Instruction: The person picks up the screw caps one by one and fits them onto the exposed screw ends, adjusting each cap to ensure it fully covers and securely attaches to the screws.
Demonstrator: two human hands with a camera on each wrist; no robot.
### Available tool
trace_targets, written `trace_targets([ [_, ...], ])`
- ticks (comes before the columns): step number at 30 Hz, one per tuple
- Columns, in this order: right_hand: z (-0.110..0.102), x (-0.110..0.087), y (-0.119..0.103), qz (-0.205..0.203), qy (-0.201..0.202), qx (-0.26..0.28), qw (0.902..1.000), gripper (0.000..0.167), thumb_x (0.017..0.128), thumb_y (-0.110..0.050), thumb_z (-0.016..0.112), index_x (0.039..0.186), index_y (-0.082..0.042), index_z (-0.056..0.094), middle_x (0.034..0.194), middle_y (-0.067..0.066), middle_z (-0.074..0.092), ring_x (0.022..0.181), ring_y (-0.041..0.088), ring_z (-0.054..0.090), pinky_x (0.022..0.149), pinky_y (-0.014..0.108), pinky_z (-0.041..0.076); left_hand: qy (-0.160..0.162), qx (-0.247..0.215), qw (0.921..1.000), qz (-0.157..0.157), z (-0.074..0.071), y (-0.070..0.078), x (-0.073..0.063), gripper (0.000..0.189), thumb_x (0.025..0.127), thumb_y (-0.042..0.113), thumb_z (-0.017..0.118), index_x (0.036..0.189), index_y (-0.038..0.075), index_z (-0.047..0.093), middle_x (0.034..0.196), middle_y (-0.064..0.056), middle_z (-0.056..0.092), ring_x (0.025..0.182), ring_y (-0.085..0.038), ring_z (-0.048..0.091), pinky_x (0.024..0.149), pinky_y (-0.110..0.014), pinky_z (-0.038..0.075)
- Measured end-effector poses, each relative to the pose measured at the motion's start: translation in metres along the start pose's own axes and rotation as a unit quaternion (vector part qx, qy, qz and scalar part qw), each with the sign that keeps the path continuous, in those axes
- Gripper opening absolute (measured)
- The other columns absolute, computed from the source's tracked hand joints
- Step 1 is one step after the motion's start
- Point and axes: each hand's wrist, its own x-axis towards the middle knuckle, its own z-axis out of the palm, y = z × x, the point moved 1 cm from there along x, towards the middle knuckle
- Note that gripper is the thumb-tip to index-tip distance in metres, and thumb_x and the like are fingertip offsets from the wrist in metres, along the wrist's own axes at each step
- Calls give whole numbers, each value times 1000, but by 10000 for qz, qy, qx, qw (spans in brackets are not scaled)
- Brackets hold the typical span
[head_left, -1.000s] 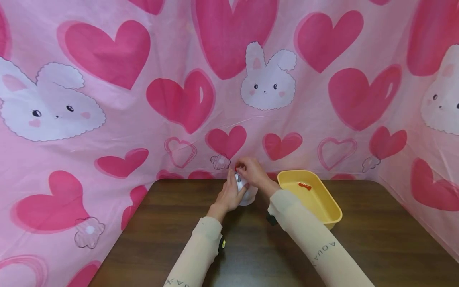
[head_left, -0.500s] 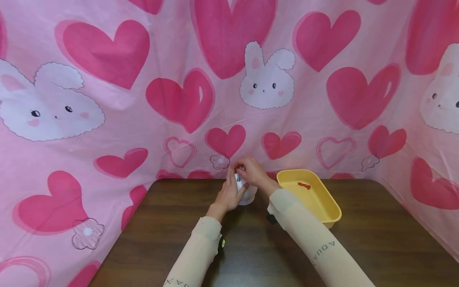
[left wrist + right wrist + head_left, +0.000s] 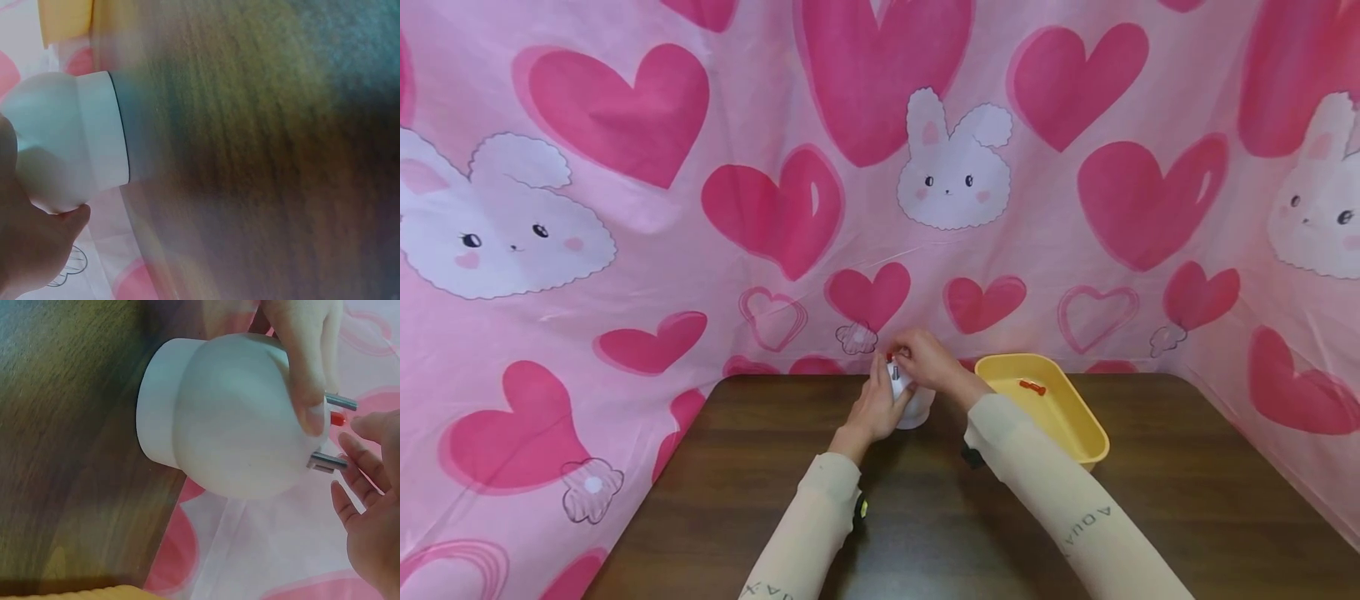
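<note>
My left hand [image 3: 877,406] grips a white rounded object [image 3: 234,415] with a short cylindrical base, its thumb laid over the upper side. Metal prongs [image 3: 340,401] stick out of its top, and a small red peg [image 3: 337,418] stands between them. At that top, my right hand [image 3: 928,360] has its bent fingertips right by the red peg's end. In the right wrist view a narrow gap shows between these fingers [image 3: 369,427] and the peg. The left wrist view shows the white object's base and part of the left hand [image 3: 34,240].
A yellow tray [image 3: 1093,442] stands to the right on the dark wooden table [image 3: 745,492], with small red pieces [image 3: 1032,387] lying in it. A pink cloth [image 3: 865,233] with hearts and rabbits hangs behind the table.
The red peg shows a little lower at the white object's top than a second ago. Both hands keep nearly the same place; the whole head view has shifted slightly.
</note>
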Motion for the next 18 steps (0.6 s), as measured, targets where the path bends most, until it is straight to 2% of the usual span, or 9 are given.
trace_targets([
  [9, -12, -8, -4, -107, -137, -310, 9994, 22, 93, -5, 71, 115, -2, 73, 108, 12, 70, 100, 27, 63, 95, 43, 55, 93, 107, 9999, 46, -1, 2, -4, 96, 101, 60, 48, 164, 6, -2, 171, -14, 8, 145, -39, 37, 109, -60, 42],
  [18, -25, -18, 2, -369, -175, -560, 9976, 23, 93, -6, 69, 115, 2, 71, 109, 16, 68, 104, 31, 66, 96, 44, 56, 39, 82, 9999, 42, 4, -3, 3, 99, 100, 60, 49, 164, 7, -4, 171, -13, 3, 148, -39, 33, 112, -59, 40],
])
